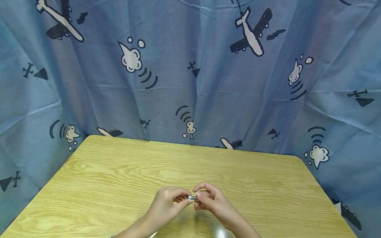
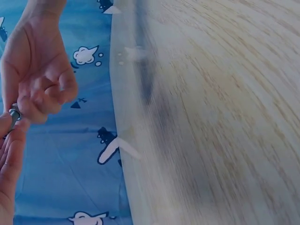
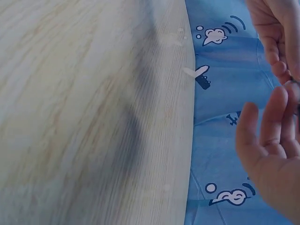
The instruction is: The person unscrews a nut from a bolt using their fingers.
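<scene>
**Pinched from both ends, up off the wooden table (image 1: 89, 185): one small metal bolt (image 1: 192, 197)!**

Straight to the near part of the tabletop, a little right of centre in the head view. In close with the left hand (image 1: 162, 205), reaching in from the left, thumb and forefinger clamped on the bolt's left end. Over to the right hand (image 1: 215, 201), coming in from the other side, thumb and fingers at the right end, gripping too, forefinger arched above. Very near each other there, with only a short silvery stretch showing between the fingertips, lying roughly crosswise.

Across to the left wrist view: right palm turned into sight, fingers bent in, bolt tilted at the left edge, with a wider ringed section by its upper end. Too small there to tell whether a separate nut or washer. Tougher from the right wrist view, mostly hidden behind fingers at the picture's edge.

Underneath, just a soft shadow (image 1: 197, 215) on the pale wood grain, plus a bright glare (image 1: 220, 233) near the bottom. And behind it all, hanging in folds past the far table edge, a blue curtain (image 1: 166, 49) printed with aeroplanes (image 1: 251, 36) and puffy clouds (image 1: 131, 60).
</scene>
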Motion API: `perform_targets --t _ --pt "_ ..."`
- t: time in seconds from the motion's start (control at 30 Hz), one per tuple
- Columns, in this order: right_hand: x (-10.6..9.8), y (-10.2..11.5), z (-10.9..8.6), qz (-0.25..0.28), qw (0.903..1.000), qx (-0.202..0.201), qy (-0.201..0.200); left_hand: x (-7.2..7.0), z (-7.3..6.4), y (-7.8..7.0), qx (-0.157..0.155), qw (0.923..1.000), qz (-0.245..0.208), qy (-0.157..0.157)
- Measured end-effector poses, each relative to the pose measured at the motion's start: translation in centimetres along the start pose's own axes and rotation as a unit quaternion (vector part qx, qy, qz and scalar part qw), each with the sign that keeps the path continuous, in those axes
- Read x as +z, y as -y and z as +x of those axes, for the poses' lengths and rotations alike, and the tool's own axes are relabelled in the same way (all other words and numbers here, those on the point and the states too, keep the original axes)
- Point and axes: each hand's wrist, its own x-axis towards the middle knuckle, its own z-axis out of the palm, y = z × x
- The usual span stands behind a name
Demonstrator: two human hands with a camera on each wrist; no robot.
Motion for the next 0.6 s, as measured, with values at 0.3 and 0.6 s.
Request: perform_targets --t 0.3,0.6 --pt "-0.05 -0.17 -0.15 0.003 1.0 0.008 -0.005 0.11 -0.04 -0.01 -0.001 1.0 -0.007 0.004" --pt "-0.14 -0.43 -0.19 0.005 0.999 0.04 -0.019 0.3 -0.12 0.01 -0.004 0.9999 -0.005 0.01"
